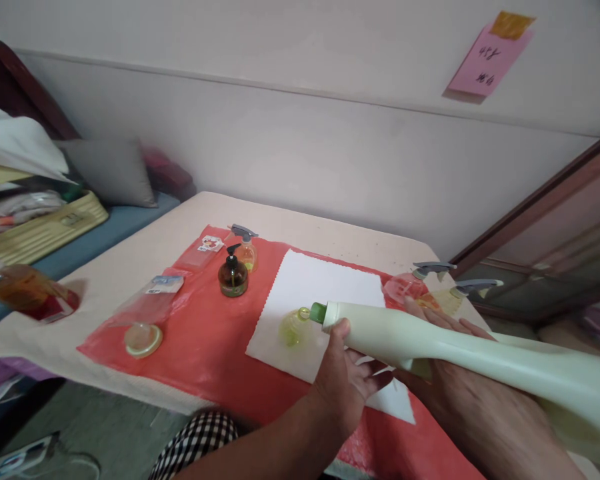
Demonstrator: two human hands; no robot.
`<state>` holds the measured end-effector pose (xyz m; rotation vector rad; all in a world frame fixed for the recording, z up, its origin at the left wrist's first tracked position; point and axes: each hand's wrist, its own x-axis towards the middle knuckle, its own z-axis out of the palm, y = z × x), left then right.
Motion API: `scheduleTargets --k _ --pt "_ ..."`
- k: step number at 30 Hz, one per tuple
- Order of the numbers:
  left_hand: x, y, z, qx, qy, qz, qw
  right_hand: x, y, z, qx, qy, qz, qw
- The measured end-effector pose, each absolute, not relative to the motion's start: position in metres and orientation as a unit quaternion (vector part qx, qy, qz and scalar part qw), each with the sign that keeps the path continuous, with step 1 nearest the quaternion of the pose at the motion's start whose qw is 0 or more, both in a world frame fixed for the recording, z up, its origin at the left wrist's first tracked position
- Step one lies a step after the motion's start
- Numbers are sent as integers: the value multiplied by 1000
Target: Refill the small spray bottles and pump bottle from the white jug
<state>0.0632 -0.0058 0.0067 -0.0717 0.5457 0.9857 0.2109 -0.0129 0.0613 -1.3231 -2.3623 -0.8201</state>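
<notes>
A large pale green plastic jug point(400, 330) lies tipped nearly level across my view, its green spout point(319, 313) pointing left. My left hand point(343, 377) supports the neck, thumb on top and fingers stretched beneath. My right hand point(450, 353) holds the jug farther back, partly hidden by it. Right at the spout is the mouth of a small clear bottle point(293, 329) with yellow-green liquid inside. I cannot tell whether liquid is flowing. Under the small bottle lies a white sheet with scalloped edges point(330, 280).
A red plastic sheet point(205, 347) covers part of the table. On it stand a dark pump bottle point(233, 277), clear spray bottles point(247, 250) at left and right, a round lidded container point(143, 340) and clear packets point(155, 293). An amber-filled bottle point(30, 292) is far left.
</notes>
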Motion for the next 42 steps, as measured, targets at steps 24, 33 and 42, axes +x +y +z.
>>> scheduleTargets --k 24,33,42 --pt "63 -4 7 -42 247 469 847 213 -15 61 -465 -824 -295 131" --pt "63 -5 6 -37 242 472 847 211 -15 64 -463 -826 -290 139" --pt "64 -6 6 -41 250 470 845 214 -15 62 -456 -830 -291 136"
